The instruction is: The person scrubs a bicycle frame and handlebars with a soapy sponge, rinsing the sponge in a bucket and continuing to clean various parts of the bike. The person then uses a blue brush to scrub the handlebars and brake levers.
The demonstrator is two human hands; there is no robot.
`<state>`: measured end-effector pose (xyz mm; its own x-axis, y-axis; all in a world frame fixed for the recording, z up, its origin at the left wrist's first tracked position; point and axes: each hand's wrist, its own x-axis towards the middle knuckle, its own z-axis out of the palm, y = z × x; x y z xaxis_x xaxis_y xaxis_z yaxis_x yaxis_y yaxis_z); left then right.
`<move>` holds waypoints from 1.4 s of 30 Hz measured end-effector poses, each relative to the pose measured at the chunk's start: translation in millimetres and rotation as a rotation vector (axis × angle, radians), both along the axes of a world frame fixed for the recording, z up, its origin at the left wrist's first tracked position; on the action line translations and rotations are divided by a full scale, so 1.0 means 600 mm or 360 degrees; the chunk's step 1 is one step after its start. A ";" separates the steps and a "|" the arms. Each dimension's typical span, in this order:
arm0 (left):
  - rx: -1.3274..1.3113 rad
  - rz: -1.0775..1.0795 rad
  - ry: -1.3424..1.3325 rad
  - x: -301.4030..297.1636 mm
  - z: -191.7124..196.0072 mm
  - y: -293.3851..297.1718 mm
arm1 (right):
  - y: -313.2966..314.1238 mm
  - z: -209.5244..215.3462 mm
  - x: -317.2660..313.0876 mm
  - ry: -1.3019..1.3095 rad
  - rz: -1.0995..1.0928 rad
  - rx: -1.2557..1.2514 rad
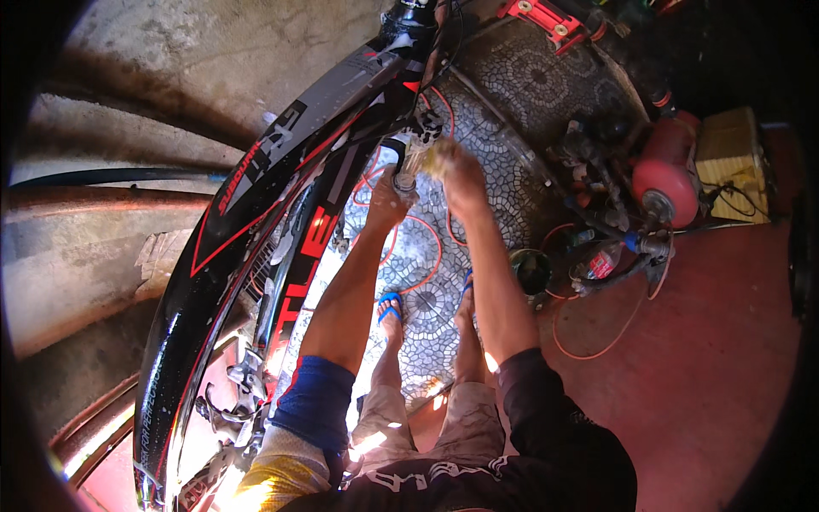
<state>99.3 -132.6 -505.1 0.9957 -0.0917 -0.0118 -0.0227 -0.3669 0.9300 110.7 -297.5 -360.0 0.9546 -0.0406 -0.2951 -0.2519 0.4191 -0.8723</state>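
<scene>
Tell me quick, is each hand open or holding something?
Left hand: closed on a roundish silvery piece; exactly what can't be told.
Right hand: closed around a blurry yellowish scrubber-like thing.

below the fingers (pixel 452 175) is a patterned floor (pixel 426 337), with lots of little gray and white bits set in rings. bright light makes it shine there. to the right of the fingers and lower down is a plain red floor (pixel 682 367). a rough, gray-brown wall (pixel 213 60) is left of the fingers. far up and right of the fingers, it is very dark.
</scene>
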 end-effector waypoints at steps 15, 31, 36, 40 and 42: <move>0.0045 0.0085 0.0124 -0.027 0.088 -0.029 | -0.053 0.028 0.062 -0.0166 0.0403 0.0022; 0.0035 -0.0107 0.0054 -0.031 0.034 -0.001 | -0.013 -0.082 -0.079 -0.0086 0.0226 -0.1088; -0.0173 -0.0219 0.0108 -0.018 0.042 -0.029 | -0.044 -0.107 -0.022 -0.0533 0.0088 -0.0311; -0.0121 -0.0001 0.0200 -0.008 0.062 -0.006 | -0.042 -0.108 -0.063 -0.0718 0.0259 -0.1497; -0.0017 0.0121 0.0455 -0.022 0.088 -0.002 | -0.018 -0.082 -0.100 -0.0035 0.0040 -0.0867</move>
<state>86.1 -133.8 -452.4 0.9561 -0.0186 -0.2923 0.2680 -0.3476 0.8986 50.4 -308.4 -409.2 0.9629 -0.1593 -0.2179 -0.2354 -0.1008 -0.9667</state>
